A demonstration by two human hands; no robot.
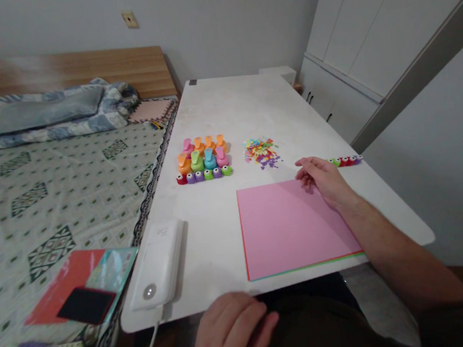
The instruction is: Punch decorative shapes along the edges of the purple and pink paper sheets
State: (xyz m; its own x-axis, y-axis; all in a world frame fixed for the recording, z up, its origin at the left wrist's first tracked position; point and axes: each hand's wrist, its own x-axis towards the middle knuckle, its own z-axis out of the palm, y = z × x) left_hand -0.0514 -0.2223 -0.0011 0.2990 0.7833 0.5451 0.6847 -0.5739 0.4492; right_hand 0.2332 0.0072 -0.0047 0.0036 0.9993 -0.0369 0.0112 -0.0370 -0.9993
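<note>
My right hand [323, 182] hovers at the upper right corner of a stack of coloured paper [289, 225], its fingers loosely bent and apart, with nothing visible in them. Pink is the top sheet; red and green edges show beneath. Close to that hand, partly hidden behind it, runs a row of small green, red and purple punches [347, 160]. My left hand [234, 328] rests low by the front table edge, near my lap. Its fingers are relaxed and slightly curved, holding nothing visible. Beyond the paper lies a pile of colourful paper cutouts [261, 151].
Larger craft punches [203, 157] stand in rows at left, small ones [204, 175] before them. A white power bank [158, 265] with a cable lies at the table's front left. Left of the table, a bed [86, 193] bears a dark phone [87, 305] and coloured sheets [71, 276].
</note>
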